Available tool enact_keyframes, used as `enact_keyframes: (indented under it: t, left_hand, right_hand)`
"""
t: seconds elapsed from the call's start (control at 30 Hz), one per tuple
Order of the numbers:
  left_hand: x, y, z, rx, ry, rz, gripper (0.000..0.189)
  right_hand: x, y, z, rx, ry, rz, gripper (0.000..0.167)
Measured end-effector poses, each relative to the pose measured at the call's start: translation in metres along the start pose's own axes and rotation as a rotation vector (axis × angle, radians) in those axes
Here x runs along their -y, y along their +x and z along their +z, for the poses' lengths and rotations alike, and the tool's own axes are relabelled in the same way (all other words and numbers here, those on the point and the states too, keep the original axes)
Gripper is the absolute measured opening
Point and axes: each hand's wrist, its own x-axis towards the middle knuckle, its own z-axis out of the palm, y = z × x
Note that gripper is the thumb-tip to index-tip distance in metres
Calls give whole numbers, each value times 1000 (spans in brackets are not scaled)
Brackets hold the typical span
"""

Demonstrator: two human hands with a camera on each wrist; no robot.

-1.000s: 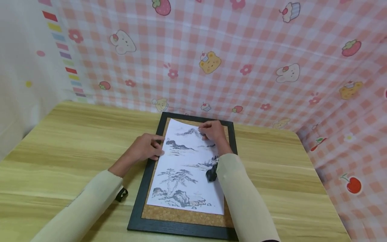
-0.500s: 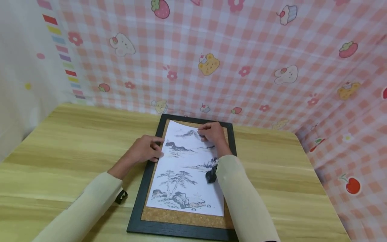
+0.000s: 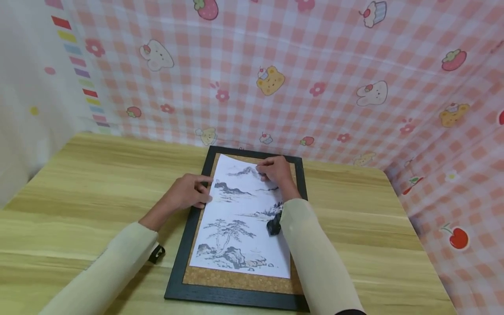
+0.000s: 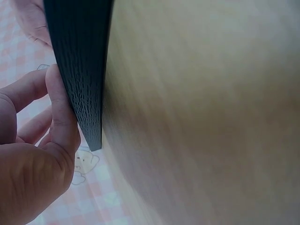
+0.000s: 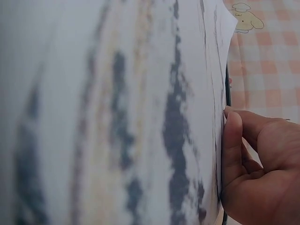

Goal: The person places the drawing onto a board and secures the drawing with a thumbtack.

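Observation:
A white sheet of paper (image 3: 244,210) with an ink landscape lies on a cork board (image 3: 220,278) in a black frame (image 3: 236,295). My left hand (image 3: 190,191) is at the sheet's left edge, index finger and thumb extended and apart at the paper. In the left wrist view those fingers (image 4: 61,108) show beside the frame's side. At the sheet's top edge my right hand (image 3: 277,172) bends its fingers, thumb and index tips together against the paper. A tiny thing is pinched there, mostly hidden; I cannot tell its kind. The sheet's upper left corner lifts slightly in the right wrist view.
The framed board lies on a light wood table (image 3: 110,183), its far end close to a pink checked cloth (image 3: 236,65) hanging behind. The cloth continues down the right side. Small black devices (image 3: 274,224) are worn at both wrists.
The head view shifts very slightly. Both hands keep their places at the sheet, and the paper stays where it was on the board.

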Motion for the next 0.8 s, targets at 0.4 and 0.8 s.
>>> enact_keyframes:
  t: [0.4,0.8]
  left_hand:
    - [5,2,1,-14,8,-23,58]
    - [2,2,-1,0,-25,-26,59]
  right_hand:
    - [0,-2,0,23,0,-12,16]
    - [0,0,0,6,-5,0,14]
